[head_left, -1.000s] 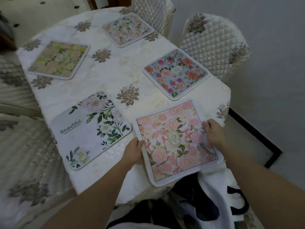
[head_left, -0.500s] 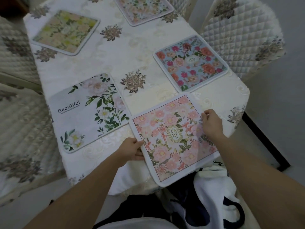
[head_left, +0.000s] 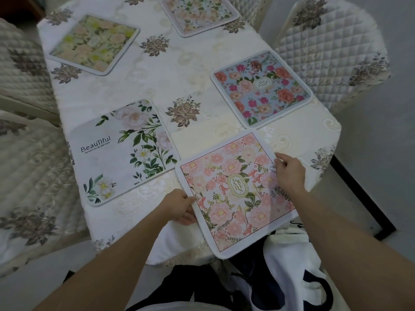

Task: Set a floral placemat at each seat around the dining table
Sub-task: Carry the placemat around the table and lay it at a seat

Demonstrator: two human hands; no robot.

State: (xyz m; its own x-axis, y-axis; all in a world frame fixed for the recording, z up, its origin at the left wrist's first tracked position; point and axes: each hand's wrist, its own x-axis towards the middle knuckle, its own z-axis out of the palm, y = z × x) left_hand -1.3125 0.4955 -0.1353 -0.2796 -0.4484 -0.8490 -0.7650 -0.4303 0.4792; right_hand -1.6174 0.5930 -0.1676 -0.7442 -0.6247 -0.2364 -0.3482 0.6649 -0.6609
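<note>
Item: pink placemat [head_left: 233, 191], peony print, white border, oval "GARDEN" label at centre. Location: near end of the surface [head_left: 179, 75], set askew, its nearest corner overhanging the edge above the person's lap; its left corner lies just beside the white placemat [head_left: 121, 151] lettered "Beautiful". Left grip [head_left: 179, 206]: a bare hand pinching the pink placemat's left border, thumb on top, fingers underneath. Right grip [head_left: 289, 173]: a bare hand holding the right border, fingers curled over it, forefinger stretched along the edge. Others laid flat: blue placemat [head_left: 261, 88] at the right side; yellow-green placemat [head_left: 93, 44] at the far left; pale placemat [head_left: 202, 14] at the far end, partly out of frame. Surface covering: cream cloth with brown rose motifs. Seating: quilted chair [head_left: 332, 52] at the right, drawn up beside the blue placemat.
</note>
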